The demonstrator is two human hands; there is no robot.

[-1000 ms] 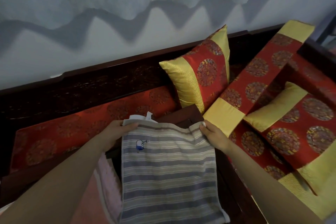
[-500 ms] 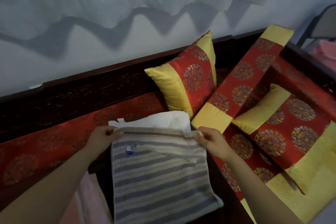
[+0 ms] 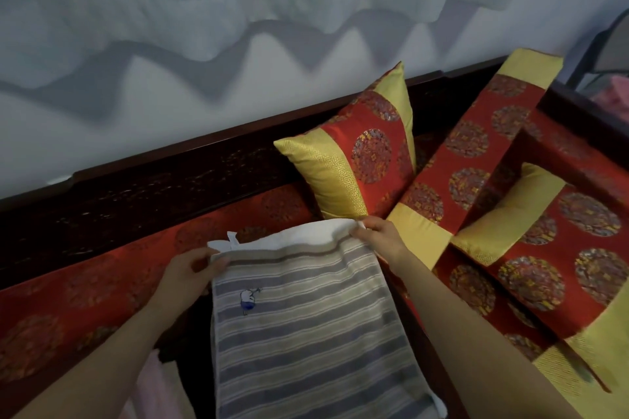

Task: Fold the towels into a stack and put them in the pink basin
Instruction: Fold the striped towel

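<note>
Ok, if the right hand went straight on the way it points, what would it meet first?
Likely the upright red-and-gold cushion, just beyond the striped towel corner the right hand pinches; depth is unclear.

Bare forearms point(image 3: 102, 360), left hand point(image 3: 189, 270), right hand point(image 3: 379, 238)

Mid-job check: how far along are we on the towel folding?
Done: perhaps one pink cloth lying by the left forearm; its fold is unclear. In hand: the left hand and right hand each pinch a top corner of the striped towel, with a white layer showing behind its top edge. Left: finish this fold, stack, then load the pink basin, not clearly in view.
</note>
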